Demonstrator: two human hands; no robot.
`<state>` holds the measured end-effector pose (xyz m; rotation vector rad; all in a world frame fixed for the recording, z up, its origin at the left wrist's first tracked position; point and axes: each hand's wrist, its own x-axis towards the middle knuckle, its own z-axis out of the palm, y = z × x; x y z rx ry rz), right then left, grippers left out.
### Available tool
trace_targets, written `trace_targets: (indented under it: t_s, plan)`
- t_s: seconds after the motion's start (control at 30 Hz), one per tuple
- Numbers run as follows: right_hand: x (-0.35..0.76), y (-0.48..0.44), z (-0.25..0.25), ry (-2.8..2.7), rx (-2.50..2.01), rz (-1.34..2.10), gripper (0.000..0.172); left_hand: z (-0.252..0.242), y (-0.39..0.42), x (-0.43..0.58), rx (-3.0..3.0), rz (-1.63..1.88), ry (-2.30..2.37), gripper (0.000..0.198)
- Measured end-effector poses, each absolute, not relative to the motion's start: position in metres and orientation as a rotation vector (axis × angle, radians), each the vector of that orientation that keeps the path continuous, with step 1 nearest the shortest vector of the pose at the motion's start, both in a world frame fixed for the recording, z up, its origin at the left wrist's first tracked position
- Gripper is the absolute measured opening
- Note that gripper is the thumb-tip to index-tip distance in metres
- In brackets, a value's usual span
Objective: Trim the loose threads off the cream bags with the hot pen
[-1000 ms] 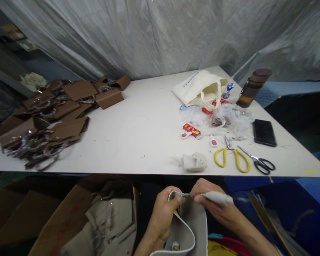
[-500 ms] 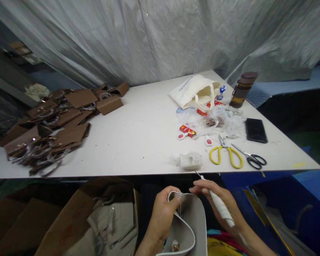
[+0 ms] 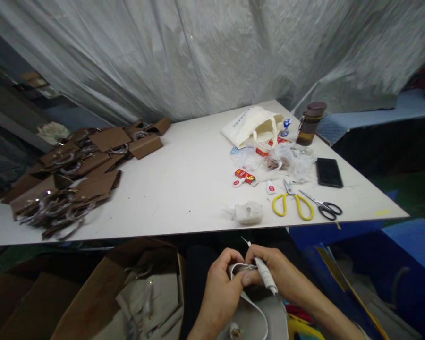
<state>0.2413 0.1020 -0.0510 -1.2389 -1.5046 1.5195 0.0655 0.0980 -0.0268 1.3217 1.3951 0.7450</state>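
Note:
My left hand (image 3: pixel 221 288) is closed on the rim of a light grey bag piece (image 3: pixel 274 314), thumb inside the edge. The piece stands open toward me, with a small metal fitting (image 3: pixel 234 330) low on its front. My right hand (image 3: pixel 274 267) holds an awl-like tool (image 3: pixel 265 274) with a white-wrapped handle; its thin tip points up and away, toward the table edge. The fingers of both hands meet at the bag's rim and hide part of it.
Brown bags (image 3: pixel 109 139) with wrapped handles are piled on the white table (image 3: pixel 177 184). At right lie yellow-handled scissors (image 3: pixel 299 208), black-handled scissors (image 3: pixel 327 208), a phone (image 3: pixel 329 172), a bottle (image 3: pixel 310 125) and a cloth bag (image 3: pixel 248 125). A cardboard box (image 3: pixel 92 278) holds grey pieces.
My right hand has moved left to the bag's rim, beside my left hand, with the tool still in it. The view has shifted slightly.

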Motion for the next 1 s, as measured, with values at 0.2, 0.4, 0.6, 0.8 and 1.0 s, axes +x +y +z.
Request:
trace_targets:
  t_s: [0.2,0.4,0.6,0.8,1.0]
  plan:
    - [0.235,0.093,-0.062,-1.288,-1.164,1.622,0.046,-0.030,0.095,0.060,1.267,0.720,1.239,0.017]
    - [0.238,0.073,-0.043,-1.569,-1.238,1.038,0.032,-0.024,0.095,0.046,1.077,0.853,0.954,0.027]
    - [0.251,0.056,-0.023,-1.570,-1.294,0.932,0.025,-0.033,0.094,0.034,0.877,1.121,0.807,0.030]
    - [0.277,0.037,0.008,-1.483,-1.391,0.718,0.029,-0.048,0.096,0.036,0.633,1.076,0.885,0.025]
    - [0.330,-0.004,0.050,-1.098,-1.768,0.035,0.037,-0.058,0.096,0.021,0.578,1.124,1.007,0.031]
